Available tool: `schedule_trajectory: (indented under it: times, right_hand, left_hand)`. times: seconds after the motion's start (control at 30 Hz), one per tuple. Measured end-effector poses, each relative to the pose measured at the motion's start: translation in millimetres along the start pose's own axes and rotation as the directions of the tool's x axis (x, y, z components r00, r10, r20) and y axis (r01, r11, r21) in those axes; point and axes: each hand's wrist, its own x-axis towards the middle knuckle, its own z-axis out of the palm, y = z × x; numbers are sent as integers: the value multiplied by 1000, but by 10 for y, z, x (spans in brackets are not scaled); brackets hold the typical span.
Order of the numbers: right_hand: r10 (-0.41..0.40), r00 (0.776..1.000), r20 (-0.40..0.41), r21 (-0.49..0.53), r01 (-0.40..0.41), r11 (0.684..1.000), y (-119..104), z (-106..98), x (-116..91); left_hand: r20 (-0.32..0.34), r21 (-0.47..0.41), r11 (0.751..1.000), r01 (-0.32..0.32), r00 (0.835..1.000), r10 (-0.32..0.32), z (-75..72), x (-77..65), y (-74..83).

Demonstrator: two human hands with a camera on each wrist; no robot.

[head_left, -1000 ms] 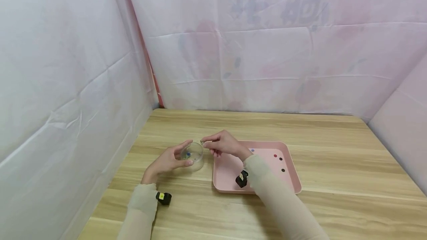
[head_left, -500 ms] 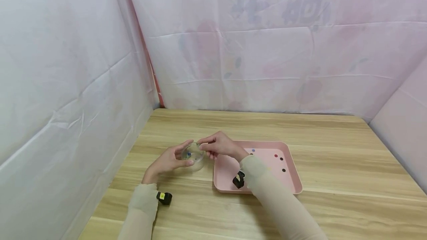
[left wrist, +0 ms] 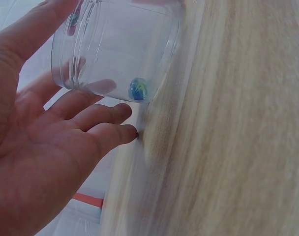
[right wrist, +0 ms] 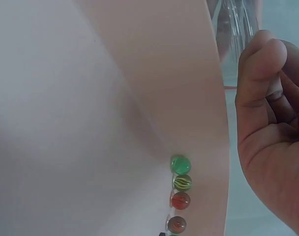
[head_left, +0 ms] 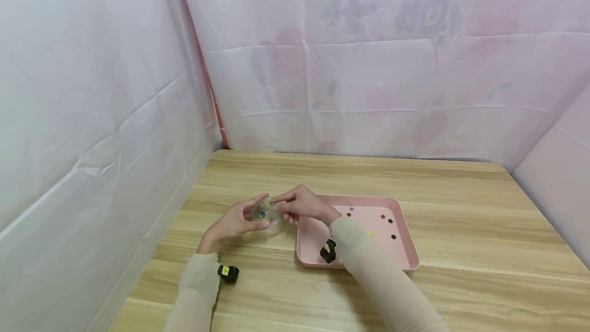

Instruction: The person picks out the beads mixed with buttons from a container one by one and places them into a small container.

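Note:
My left hand (head_left: 232, 220) grips a clear round jar (left wrist: 130, 44) from its left side, thumb in front and fingers behind. The jar leans with its mouth toward the right hand. Inside, a blue-green marble (left wrist: 138, 89) lies at the jar's bottom. My right hand (head_left: 304, 205) has its thumb and index fingertips over the jar's mouth, pinching a small greenish marble (head_left: 272, 204) that they partly cover. In the right wrist view those fingertips overlap the jar's rim, and the other fingers curl inward.
A pink tray (head_left: 301, 250) lies under the right forearm. Several marbles sit in it, among them a green marble (right wrist: 180, 164) and a red marble (right wrist: 180, 200) along its wall. The wooden table (head_left: 258, 291) meets fabric walls at the left and back.
My right hand has moved left from beside the jar's rim to over its mouth, carrying the small marble. The left hand and jar have stayed nearly still.

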Motion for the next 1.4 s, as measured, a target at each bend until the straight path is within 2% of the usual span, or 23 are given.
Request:
schedule_trajectory:
  times: [0.5, 0.8, 1.4]
  right_hand:
    - [14, 1000, -2, -7, -14, 1000, 0, 12, -6]
    - [11, 1000, -5, 26, -11, 1000, 29, 3, -7]
    - [29, 994, -102, 44, -25, 999, 120, -303, -188]
  left_hand:
    - [6, -17, 1000, -6, 1000, 6, -10, 7, 0]
    - [4, -18, 1000, -8, 1000, 8, -6, 14, -17]
    - [-2, -12, 1000, -14, 1000, 14, -13, 19, -5]
